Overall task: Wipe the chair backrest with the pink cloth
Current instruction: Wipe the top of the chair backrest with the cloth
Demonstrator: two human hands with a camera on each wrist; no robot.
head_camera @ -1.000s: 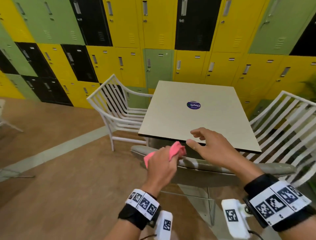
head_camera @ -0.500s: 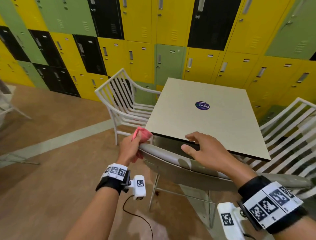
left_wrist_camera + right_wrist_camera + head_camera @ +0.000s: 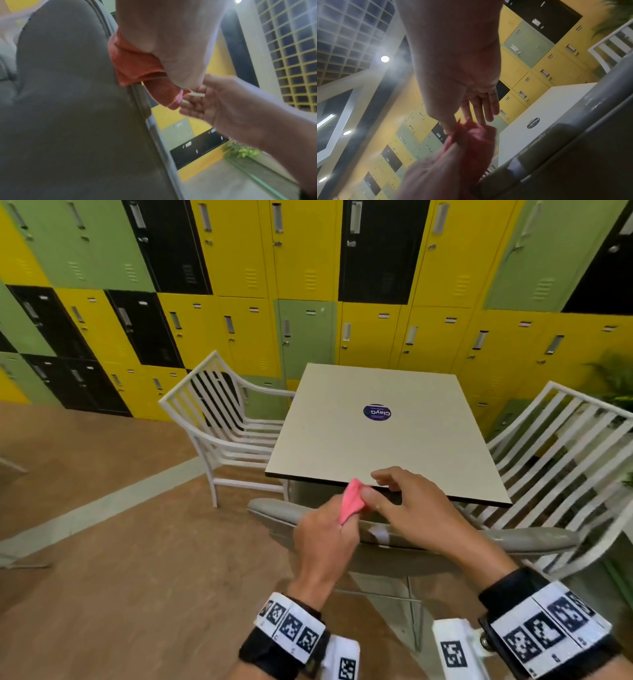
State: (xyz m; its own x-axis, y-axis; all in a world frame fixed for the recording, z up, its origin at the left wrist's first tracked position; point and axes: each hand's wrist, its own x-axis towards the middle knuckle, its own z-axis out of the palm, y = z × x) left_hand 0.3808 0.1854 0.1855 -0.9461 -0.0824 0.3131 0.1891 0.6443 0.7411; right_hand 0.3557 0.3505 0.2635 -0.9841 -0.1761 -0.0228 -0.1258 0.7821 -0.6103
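Head view: left hand grips pink cloth above grey chair backrest; right hand fingers pinch its upper edge.

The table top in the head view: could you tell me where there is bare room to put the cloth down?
The table is bare around the round sticker, out to every edge. The near edge is crowded: both hands meet on the pink cloth over the chair backrest.

Both hands on pink cloth
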